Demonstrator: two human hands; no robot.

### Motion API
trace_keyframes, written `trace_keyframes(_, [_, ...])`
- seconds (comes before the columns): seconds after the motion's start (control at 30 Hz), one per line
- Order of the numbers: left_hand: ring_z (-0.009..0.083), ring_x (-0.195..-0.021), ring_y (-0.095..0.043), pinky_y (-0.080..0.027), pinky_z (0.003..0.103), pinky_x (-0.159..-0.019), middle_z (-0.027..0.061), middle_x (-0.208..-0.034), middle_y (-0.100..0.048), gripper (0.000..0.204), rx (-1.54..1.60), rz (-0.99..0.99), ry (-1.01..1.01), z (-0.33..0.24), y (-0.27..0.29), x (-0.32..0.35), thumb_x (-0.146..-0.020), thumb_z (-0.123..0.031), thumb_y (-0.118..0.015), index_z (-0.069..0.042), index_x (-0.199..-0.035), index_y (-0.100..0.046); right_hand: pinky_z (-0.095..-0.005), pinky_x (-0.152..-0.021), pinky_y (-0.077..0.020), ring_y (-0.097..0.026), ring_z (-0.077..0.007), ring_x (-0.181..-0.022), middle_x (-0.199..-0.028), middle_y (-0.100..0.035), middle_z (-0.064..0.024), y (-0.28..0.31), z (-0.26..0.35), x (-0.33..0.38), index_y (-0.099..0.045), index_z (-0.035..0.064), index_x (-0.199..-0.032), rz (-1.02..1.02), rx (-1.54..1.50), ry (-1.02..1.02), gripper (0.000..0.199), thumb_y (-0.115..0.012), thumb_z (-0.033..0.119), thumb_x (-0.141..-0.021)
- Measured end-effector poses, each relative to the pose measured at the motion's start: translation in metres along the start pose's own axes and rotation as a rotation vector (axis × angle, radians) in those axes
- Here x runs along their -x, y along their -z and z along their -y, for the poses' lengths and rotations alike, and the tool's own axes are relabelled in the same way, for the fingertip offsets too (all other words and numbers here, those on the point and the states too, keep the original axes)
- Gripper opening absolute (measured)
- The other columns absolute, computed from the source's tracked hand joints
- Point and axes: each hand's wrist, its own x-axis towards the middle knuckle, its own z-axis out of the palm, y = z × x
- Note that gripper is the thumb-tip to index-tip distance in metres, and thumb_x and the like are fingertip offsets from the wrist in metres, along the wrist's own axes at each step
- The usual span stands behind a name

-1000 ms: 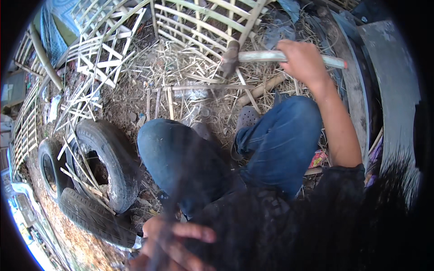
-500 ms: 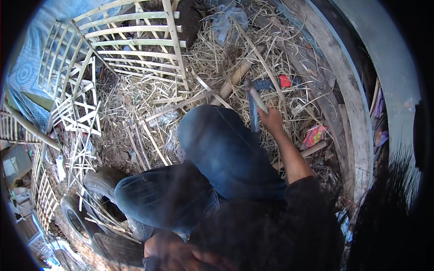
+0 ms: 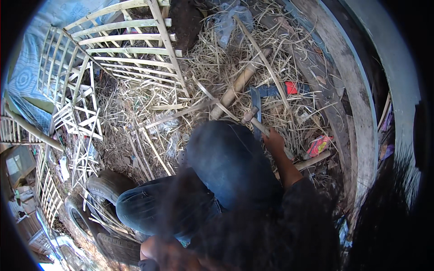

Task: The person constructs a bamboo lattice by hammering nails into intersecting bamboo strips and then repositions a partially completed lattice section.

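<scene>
My right hand (image 3: 274, 142) is beside my right knee (image 3: 226, 153) and grips the handle of a chopping knife (image 3: 255, 107). Its blue-grey blade points away from me over a litter of straw and bamboo strips. A thick bamboo pole (image 3: 239, 82) lies just beyond the blade. My left hand (image 3: 168, 254) is low at the bottom edge, blurred and partly hidden by dark hair; whether it holds anything is unclear. I am sitting in blue jeans with both knees bent.
A lattice of pale bamboo slats (image 3: 126, 54) leans at the upper left. Old tyres (image 3: 106, 192) lie at the lower left. A red packet (image 3: 318, 145) and a red-and-blue object (image 3: 289, 88) lie in the straw. A curved concrete rim (image 3: 361, 117) bounds the right.
My right hand came down from high in front of me to beside my right knee. The view swung, so the lattice now sits at the upper left.
</scene>
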Motion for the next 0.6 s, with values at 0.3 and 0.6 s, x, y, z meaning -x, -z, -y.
trace_keyframes(0.3, [0.0243, -0.092, -0.052, -0.043, 0.039, -0.085, 0.0128, -0.104, -0.051, 0.049, 0.007, 0.003, 0.052, 0.0, -0.004, 0.0, -0.094, -0.034, -0.052, -0.005, -0.131, -0.038, -0.0484, -0.064, -0.0489, -0.064, -0.0398, -0.074, -0.075, -0.063, -0.0215, 0.004, -0.02, -0.032, -0.056, 0.0047, -0.106, -0.219, -0.071, 0.015, 0.037, -0.06, 0.036, -0.087])
trace_keyframes(0.6, [0.0237, -0.09, -0.05, -0.042, 0.038, -0.084, 0.0117, -0.102, -0.051, 0.05, -0.014, 0.017, 0.048, -0.004, -0.006, -0.024, -0.093, -0.035, -0.054, -0.005, -0.131, -0.039, -0.048, -0.067, -0.0489, -0.063, -0.0421, -0.077, -0.079, -0.064, -0.0234, 0.023, 0.08, -0.113, -0.059, -0.0009, -0.099, -0.258, -0.41, 0.063, 0.036, -0.062, 0.032, -0.085])
